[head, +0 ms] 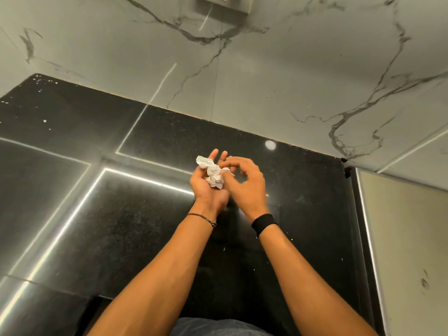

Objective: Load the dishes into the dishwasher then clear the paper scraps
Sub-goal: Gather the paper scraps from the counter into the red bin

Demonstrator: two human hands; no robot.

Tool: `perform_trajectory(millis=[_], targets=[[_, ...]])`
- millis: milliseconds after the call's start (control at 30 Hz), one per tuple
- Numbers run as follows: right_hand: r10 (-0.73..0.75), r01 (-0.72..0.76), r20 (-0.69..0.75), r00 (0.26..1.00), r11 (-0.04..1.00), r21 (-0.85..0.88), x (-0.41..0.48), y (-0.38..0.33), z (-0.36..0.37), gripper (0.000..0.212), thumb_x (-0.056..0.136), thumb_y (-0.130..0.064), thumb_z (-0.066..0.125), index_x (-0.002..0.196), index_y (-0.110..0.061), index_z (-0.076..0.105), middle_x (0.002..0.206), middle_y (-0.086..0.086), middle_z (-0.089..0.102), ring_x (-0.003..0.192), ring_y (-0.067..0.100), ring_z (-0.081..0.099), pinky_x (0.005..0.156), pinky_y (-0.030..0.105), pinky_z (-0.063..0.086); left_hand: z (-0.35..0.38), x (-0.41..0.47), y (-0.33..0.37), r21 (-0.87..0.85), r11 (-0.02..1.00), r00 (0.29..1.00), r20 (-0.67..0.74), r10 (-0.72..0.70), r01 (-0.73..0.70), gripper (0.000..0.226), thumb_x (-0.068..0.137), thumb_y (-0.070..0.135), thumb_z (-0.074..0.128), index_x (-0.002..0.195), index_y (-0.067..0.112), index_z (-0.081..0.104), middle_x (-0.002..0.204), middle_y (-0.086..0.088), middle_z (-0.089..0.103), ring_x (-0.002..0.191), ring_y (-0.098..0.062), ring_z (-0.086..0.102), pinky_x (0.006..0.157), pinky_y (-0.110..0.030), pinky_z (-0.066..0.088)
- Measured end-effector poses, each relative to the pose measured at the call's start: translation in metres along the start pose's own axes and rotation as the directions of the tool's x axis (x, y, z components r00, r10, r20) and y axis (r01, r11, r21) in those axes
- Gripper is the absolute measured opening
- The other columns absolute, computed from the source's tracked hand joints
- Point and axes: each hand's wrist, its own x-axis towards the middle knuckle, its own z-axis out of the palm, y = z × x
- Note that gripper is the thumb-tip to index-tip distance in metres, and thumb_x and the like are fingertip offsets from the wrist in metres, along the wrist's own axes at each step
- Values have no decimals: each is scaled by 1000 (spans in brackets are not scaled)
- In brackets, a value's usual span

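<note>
Crumpled white paper scraps [212, 171] lie in the upturned palm of my left hand [208, 187], whose fingers are extended and cup the scraps from below. My right hand [246, 184] hovers just to the right of the scraps with its fingers curled, its thumb and fingertips touching a small bit of paper [226, 169] at the pile's edge. Both hands are held above the black countertop [121, 214]. No dishes or dishwasher are in view.
The glossy black countertop shows bright light reflections and small white specks [44, 121]. A grey marble-veined wall [266, 69] runs behind it. A metal-edged panel [400, 238] stands at the right. A switch plate [223, 3] sits at the top of the wall.
</note>
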Motion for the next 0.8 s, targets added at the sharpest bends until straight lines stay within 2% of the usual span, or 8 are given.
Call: perform_trajectory(millis=[133, 200, 300, 400, 500, 633, 733, 800], targets=[[123, -106, -69, 990, 970, 220, -16, -10, -6, 17, 92, -21, 64, 104, -31, 72, 111, -2, 71, 110, 19, 66, 99, 54, 51, 8, -33, 4, -17, 999, 996, 79, 41, -40, 42, 104, 32, 40, 126, 8, 67, 134, -18, 63, 116, -33, 63, 110, -44, 46], [150, -130, -50, 987, 949, 287, -26, -19, -7, 18, 94, -17, 62, 108, -23, 72, 112, 4, 71, 108, 19, 67, 99, 49, 54, 8, -51, 6, -17, 997, 992, 103, 71, -70, 43, 103, 32, 40, 126, 8, 67, 132, -18, 64, 114, -33, 64, 111, -45, 45], [206, -173, -24, 978, 875, 451, -47, -39, -7, 20, 100, -9, 58, 118, -10, 67, 113, 4, 71, 103, 11, 68, 92, 29, 55, 3, -80, 5, 5, 993, 987, 116, 113, -114, 44, 104, 33, 39, 127, 9, 67, 134, -18, 63, 118, -34, 64, 110, -46, 47], [251, -237, 51, 967, 803, 547, -79, -52, -4, 25, 102, -16, 58, 126, -11, 64, 121, -1, 69, 112, 11, 66, 95, 27, 55, -10, -116, -4, 28, 983, 977, 121, 176, -181, 42, 104, 32, 39, 127, 9, 66, 131, -18, 64, 121, -35, 62, 112, -47, 45], [308, -326, 148, 940, 679, 657, -121, -62, 3, 26, 101, -18, 60, 126, -12, 63, 117, 3, 71, 106, 13, 70, 86, 25, 57, -31, -156, -13, 3, 973, 967, 110, 228, -230, 38, 96, 25, 46, 124, 8, 67, 129, -19, 64, 124, -36, 59, 118, -50, 37], [338, -410, 251, 907, 573, 710, -193, -60, 12, 28, 98, -20, 67, 125, -12, 65, 121, 13, 71, 109, 26, 70, 91, 38, 58, -73, -217, -32, -18, 950, 948, 58, 312, -312, 42, 85, 19, 51, 123, 7, 64, 120, -19, 66, 112, -33, 63, 120, -46, 35], [348, -476, 327, 879, 582, 659, -251, -51, 27, 33, 90, -28, 74, 121, -17, 68, 120, 12, 72, 114, 32, 68, 99, 48, 55, -116, -262, -40, -26, 918, 918, -32, 395, -396, 43, 84, 17, 51, 123, 5, 63, 115, -18, 68, 105, -30, 66, 114, -43, 39], [394, -545, 378, 838, 582, 603, -292, -45, 36, 33, 89, -28, 75, 121, -19, 70, 121, 10, 72, 116, 30, 67, 102, 53, 53, -147, -293, -45, -2, 909, 905, -99, 414, -416, 45, 83, 17, 52, 125, 5, 63, 117, -18, 67, 108, -30, 65, 118, -44, 36]])
